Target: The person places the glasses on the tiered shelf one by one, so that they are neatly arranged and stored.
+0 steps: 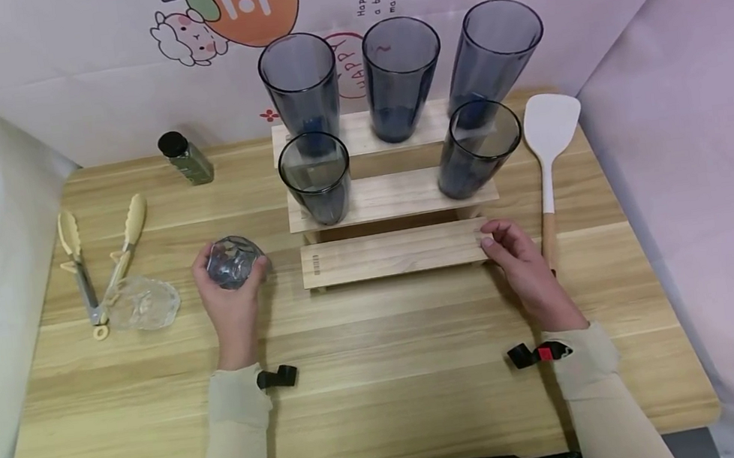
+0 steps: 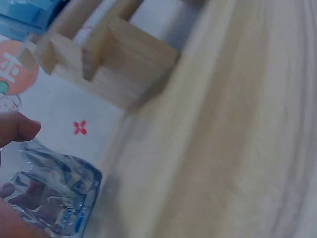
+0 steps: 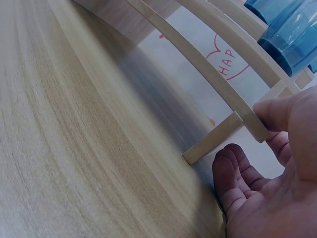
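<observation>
My left hand (image 1: 232,308) grips a small faceted clear glass (image 1: 233,261) over the left half of the table, fingers and thumb spread around its sides. In the left wrist view the faceted glass (image 2: 59,193) shows a bluish tint between thumb and fingers. A three-step wooden rack (image 1: 397,253) stands in the middle. At the right end of its lowest step, my right hand (image 1: 527,275) pinches the board, the thumb on one face as the right wrist view shows. Three tall blue-grey tumblers (image 1: 399,74) stand on the top step, and two shorter ones (image 1: 317,182) on the middle step.
To the left lie tongs (image 1: 83,276) with cream tips, beside a clear wavy glass piece (image 1: 144,303). A black-capped spice jar (image 1: 189,158) stands at the back left. A white spatula (image 1: 544,148) lies right of the rack. A printed cloth hangs behind the table.
</observation>
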`<control>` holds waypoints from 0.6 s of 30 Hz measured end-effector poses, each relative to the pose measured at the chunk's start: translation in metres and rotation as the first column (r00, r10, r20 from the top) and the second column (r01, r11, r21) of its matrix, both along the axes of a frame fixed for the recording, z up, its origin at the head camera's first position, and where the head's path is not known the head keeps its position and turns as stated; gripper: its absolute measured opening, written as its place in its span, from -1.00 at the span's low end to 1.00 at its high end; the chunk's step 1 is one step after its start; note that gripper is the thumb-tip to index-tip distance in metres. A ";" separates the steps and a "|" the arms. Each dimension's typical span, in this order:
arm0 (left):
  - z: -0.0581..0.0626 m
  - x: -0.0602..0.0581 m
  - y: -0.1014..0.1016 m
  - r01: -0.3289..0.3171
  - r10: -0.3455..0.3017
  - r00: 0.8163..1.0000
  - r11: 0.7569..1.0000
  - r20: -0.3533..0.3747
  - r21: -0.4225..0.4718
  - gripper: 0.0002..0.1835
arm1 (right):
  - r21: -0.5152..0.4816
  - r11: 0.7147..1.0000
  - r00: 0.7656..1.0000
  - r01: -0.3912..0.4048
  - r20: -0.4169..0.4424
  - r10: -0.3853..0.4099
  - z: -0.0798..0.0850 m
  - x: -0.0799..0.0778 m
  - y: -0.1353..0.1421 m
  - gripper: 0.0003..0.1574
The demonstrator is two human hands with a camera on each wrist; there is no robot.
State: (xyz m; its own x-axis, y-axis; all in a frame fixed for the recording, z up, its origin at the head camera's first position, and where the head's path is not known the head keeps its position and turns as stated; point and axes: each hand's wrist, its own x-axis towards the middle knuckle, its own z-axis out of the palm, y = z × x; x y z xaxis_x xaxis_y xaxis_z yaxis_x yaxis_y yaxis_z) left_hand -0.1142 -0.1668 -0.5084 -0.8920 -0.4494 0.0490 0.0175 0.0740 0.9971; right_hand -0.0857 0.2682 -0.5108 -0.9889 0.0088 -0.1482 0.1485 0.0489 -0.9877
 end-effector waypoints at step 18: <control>0.077 0.041 0.054 0.431 -0.419 0.894 0.901 -0.159 0.045 -0.08 | -0.011 1.000 1.000 0.002 0.000 -0.002 0.000 0.000 0.000 -0.59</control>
State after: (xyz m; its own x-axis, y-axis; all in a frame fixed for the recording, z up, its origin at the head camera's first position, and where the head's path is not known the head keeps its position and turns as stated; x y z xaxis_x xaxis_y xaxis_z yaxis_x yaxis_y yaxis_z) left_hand -0.0728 -0.1129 -0.4310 -0.9849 -0.0362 0.1695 0.1711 -0.0489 0.9840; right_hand -0.0854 0.2683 -0.5107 -0.9889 0.0094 -0.1485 0.1487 0.0375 -0.9882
